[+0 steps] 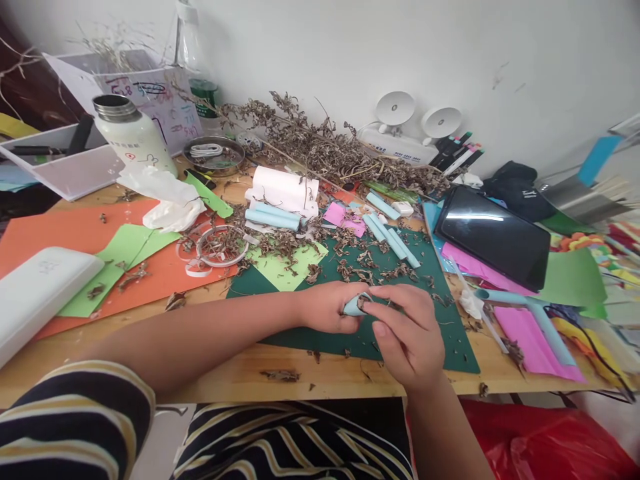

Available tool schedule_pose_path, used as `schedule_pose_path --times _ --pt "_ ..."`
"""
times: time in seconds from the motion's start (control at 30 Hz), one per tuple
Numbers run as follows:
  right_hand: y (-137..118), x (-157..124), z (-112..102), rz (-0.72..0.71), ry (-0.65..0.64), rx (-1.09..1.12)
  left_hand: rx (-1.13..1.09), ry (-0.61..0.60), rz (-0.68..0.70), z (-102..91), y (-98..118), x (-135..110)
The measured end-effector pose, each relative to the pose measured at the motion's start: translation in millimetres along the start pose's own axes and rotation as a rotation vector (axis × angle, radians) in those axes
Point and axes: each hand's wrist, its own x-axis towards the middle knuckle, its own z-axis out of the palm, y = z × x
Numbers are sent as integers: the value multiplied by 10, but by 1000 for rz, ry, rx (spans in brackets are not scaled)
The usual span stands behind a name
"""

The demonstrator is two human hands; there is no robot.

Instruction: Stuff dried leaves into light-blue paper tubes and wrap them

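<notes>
My left hand (333, 307) is closed round a light blue paper tube (353, 305), its open end facing right. Brown dried leaf shows in the mouth of that tube. At this opening is my right hand (411, 327), its fingertips touching the rim and the leaf, thumb apart from the fingers. Both hands are above a dark green cutting mat (325, 340) strewn with dried leaf bits. Beyond them lie several rolled blue paper tubes (390, 239) and a yellow-green paper sheet (290, 267).
A heap of dried plant stems (300, 137) runs along the wall. Left are a white bottle (133, 133), orange paper (25, 247) and a white case (45, 293). A black tablet (495, 233) and pink paper (537, 347) lie right. A tape roll (223, 263) rests on the mat's left side.
</notes>
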Motion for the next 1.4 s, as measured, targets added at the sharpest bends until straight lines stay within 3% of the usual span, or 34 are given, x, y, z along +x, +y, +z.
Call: schedule_pose_path --times 0.27,0.5,0.67,0.8,0.93,1.03,1.13,1.2,1.27,1.33,1.4 --pt "54 145 -209 77 -253 -25 -19 1 11 19 9 8" --pt "76 422 -261 365 -515 112 -98 28 64 36 -43 13" --pt "203 664 -256 537 -877 253 -79 -26 47 34 -47 31" --pt "208 888 -223 507 -1140 76 -111 -14 26 33 -29 23" --pt "54 1048 -174 298 -1227 -252 -216 -77 58 -21 -7 -26" --pt "-45 1098 -156 307 -1206 -421 -383 -95 126 -63 34 -66" --pt "-38 1065 -184 447 -1095 -401 -525 18 65 -59 90 -77" --pt "43 983 -248 513 -1013 -214 -563 64 7 -45 116 -67" --pt "183 849 -362 600 -924 129 -574 96 0 -42 130 -52" --pt "370 676 -528 736 -705 492 -605 132 5 -53 142 -37" --pt "581 491 -726 908 -275 596 -649 121 -23 -68 168 -21"
